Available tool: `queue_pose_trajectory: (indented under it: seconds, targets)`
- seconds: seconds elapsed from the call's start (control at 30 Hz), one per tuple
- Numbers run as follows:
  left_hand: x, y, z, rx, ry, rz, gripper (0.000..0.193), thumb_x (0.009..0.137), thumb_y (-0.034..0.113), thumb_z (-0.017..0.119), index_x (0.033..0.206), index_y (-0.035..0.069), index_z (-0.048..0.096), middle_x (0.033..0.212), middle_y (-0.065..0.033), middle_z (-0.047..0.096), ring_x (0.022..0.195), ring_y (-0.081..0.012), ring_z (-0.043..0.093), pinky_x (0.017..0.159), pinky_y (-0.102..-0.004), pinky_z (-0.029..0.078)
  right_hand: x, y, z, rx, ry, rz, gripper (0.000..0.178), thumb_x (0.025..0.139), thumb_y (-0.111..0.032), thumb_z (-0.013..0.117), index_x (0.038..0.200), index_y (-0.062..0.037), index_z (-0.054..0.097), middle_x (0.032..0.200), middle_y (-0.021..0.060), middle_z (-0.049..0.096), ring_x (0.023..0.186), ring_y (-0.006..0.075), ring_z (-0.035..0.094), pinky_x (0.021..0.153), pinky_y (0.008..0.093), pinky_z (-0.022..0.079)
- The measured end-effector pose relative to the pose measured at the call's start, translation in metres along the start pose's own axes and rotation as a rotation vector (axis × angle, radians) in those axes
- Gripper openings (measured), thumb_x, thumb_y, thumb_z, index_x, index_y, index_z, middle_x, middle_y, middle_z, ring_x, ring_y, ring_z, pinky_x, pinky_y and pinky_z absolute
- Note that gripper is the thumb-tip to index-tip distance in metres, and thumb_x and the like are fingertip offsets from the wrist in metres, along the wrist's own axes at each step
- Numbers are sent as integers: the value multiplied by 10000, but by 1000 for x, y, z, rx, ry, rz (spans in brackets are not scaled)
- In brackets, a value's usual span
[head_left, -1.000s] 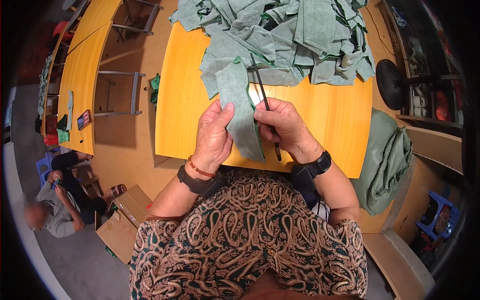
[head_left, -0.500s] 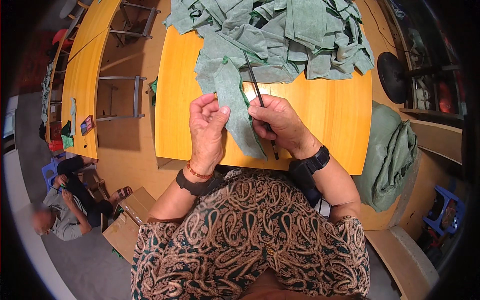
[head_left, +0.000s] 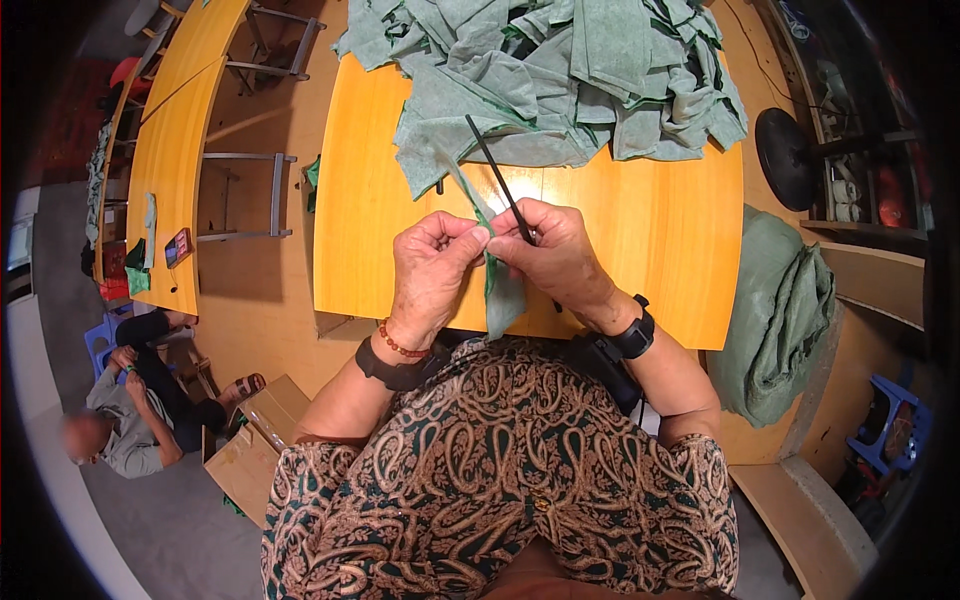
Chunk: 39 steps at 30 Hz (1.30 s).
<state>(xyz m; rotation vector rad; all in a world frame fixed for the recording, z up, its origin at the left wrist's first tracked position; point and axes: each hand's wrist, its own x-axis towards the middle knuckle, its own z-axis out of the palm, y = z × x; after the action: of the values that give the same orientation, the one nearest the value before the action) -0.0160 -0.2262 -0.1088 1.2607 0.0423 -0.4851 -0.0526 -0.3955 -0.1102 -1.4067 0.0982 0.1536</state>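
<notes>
A narrow grey-green fabric strip with a darker green edge hangs between my hands, turned nearly edge-on. My left hand pinches that edge between thumb and fingers. Close against it, my right hand is closed, its thumb and fingertips on the same edge. A thin black stick also passes through my right hand, pointing away from me; I cannot make out its kind. Just beyond lies a heap of similar grey-green fabric pieces, close to the strip's far end.
The yellow wooden table lies under my hands, with a small black object left of the strip. Bundled green fabric stands to the right. A cardboard box and a seated person are at lower left.
My hands have come together at the strip's edge. The strip has turned from facing up to nearly edge-on, and the black stick's far tip has swung left.
</notes>
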Motion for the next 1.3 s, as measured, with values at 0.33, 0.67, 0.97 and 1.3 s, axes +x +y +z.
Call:
queue_pose_trajectory:
  seconds: [0.33,0.67,0.97,1.3]
  targets:
    - [3,10,-5,660,-98,204,62,882,32,623,891,-22,594,758,-2,606,644,-44,503,610,-207,447,-4,-1,-6,245,-68,235,168,867,-180,685,886,-22,633,722,-31,581,633,36,501,541,205,405]
    - [4,-10,-3,74,-65,59,46,918,-6,557,954,18,575,838,22,594,722,-36,514,643,-203,445,-7,-13,1,92,-84,139,156,899,-181,655,882,-32,610,717,-43,554,633,28,472,535,200,388]
    - [0,11,-1,-300,-203,-218,92,928,65,609,1015,38,602,912,0,627,798,-67,549,770,-230,452,-5,-11,1,356,-7,191,151,930,-212,607,921,-66,573,694,-45,533,588,30,457,513,195,350]
    - [5,-6,3,131,-39,99,90,893,-17,574,872,45,513,859,-7,586,726,-59,518,652,-207,439,-6,2,7,25,119,-117,97,908,-80,614,898,1,560,747,23,594,678,82,560,618,254,481]
